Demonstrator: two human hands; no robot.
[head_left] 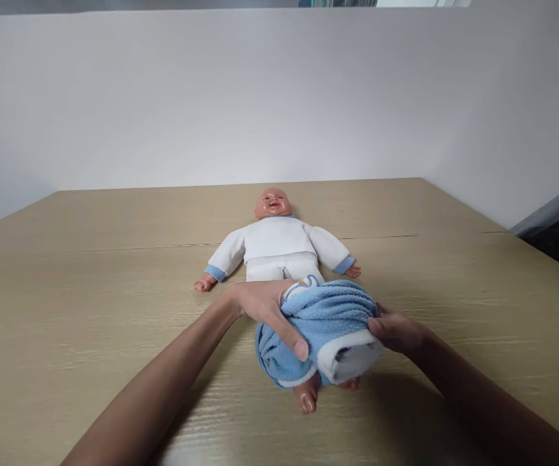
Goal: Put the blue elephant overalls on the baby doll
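No text, brand, number or sign can be read here. The blue garment carries a small printed figure, partly hidden in the folds, and no letter is recognisable in it.

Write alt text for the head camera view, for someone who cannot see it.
A person's left hand and right hand hold a bunched blue garment at the feet of a doll lying face up on a wooden table. Its white top has blue cuffs.
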